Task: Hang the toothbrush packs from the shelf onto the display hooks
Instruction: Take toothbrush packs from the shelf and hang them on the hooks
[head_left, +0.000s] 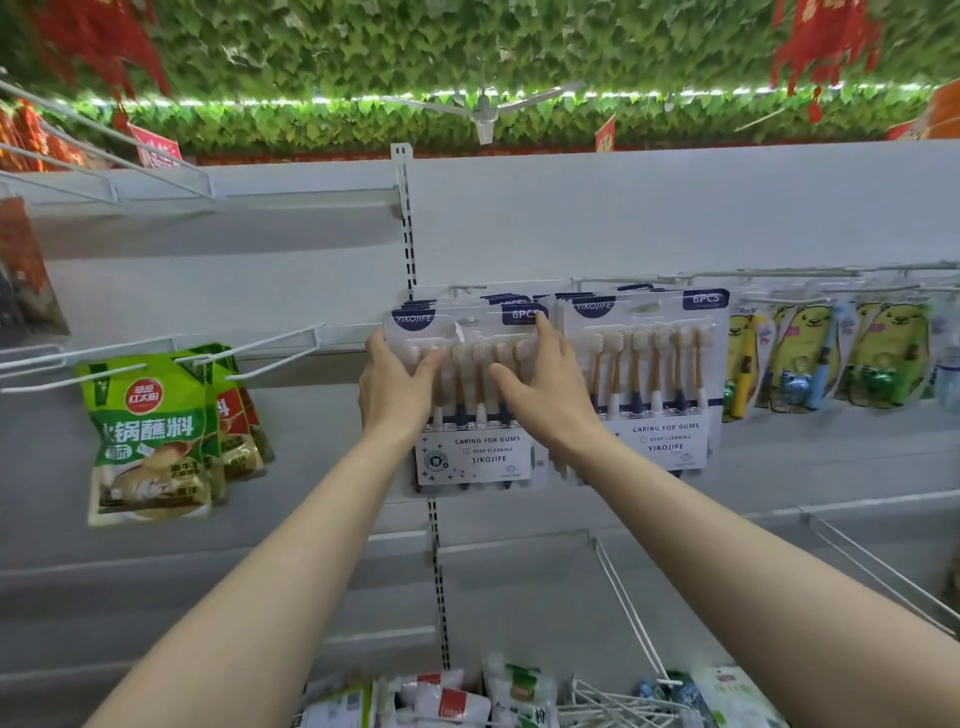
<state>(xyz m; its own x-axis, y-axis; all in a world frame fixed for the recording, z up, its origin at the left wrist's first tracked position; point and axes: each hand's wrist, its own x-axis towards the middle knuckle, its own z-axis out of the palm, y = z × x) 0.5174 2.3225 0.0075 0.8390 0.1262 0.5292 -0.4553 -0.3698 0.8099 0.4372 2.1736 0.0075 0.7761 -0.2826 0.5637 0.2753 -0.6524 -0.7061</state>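
Seating 6-brush toothbrush pack (480, 449) on display hook (467, 286), left hand (392, 384) grip pinching its edge, right hand (545, 395) released flat; likely next, pushing back.

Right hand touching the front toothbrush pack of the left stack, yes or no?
Touching. Head view: the right hand lies against the front toothbrush pack, its index fingertip on the pack's top right corner.

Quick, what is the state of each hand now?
Left hand: holds the left edge of the front toothbrush pack.
Right hand: open, straight fingers pressing the same pack.
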